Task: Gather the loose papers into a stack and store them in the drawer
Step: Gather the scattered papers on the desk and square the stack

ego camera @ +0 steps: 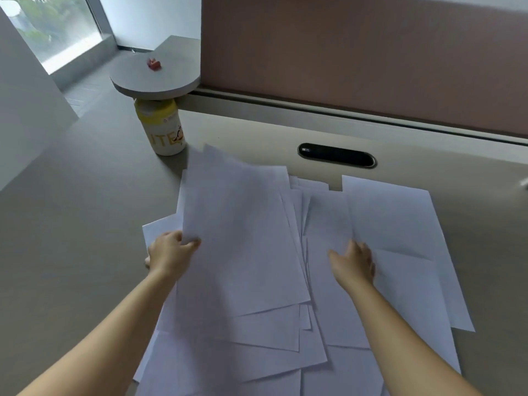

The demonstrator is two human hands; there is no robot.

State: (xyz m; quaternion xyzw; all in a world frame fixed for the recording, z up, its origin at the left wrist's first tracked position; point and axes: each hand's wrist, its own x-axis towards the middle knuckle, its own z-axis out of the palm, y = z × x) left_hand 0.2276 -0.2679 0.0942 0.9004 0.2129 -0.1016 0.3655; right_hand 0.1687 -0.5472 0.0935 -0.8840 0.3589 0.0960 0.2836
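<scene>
While the loose white papers (285,324) lie fanned and overlapping across the beige desk (85,195), the left hand (170,254) pinches the near-left edge of one sheet (240,232), whose blurred far end rises off the pile. The right hand (354,264) rests open, fingers spread, flat on the sheets to the right. A yellow-and-white jar (164,127) stands just beyond the pile's far-left corner, under a round grey shelf (154,78). A dark oval cable slot (337,155) sits behind the papers.
</scene>
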